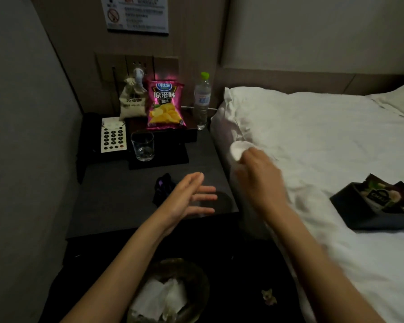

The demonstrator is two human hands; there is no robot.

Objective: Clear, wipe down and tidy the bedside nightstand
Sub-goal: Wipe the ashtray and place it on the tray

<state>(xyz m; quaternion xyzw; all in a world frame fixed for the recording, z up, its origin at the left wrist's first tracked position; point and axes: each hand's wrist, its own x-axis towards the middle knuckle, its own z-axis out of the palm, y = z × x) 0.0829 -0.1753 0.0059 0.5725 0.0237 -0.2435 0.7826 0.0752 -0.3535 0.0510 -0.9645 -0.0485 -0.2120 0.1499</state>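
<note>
Nightstand bench point(117, 201) sits at frame centre-left, dark top, wedged btw wall at 9 o'clock and bed point(336, 141) at 3 o'clock.

On bench, back row at 12 o'clock: cloth drawstring pouch point(132, 101), pink chip bag point(165, 106) upright just beside it, water bottle point(202, 101) w/ green cap near the bed-side edge. Chip bag stands on a dark raised tray point(189, 134). In front: empty glass tumbler point(142, 146) on a dark mat point(170, 157); phone keypad point(113, 135) at its 9 o'clock. Small dark item w/ purple bit point(162, 190) lies nearer the front edge, partly behind the left wrist; can't ID it.

Left hand point(191, 197): over bench front-right corner, fingers point(205, 197) straight and spread, palm facing right, holding nothing.

Right hand point(259, 176): motion-blurred, over the gap btw bench and bed, fingers curled round a white wad point(237, 150), tissue or cloth, can't tell which.

Bed: white pillow point(254, 108) at head end, dark box of sachets point(378, 203) on the sheet at 3 o'clock.

6 o'clock, floor level: waste bin point(196, 276) w/ white crumpled tissue point(161, 297) inside. Small scrap point(268, 297) on floor beside it.

Wall at 12 o'clock: switch panel point(135, 64), notice sign point(138, 12) above.
</note>
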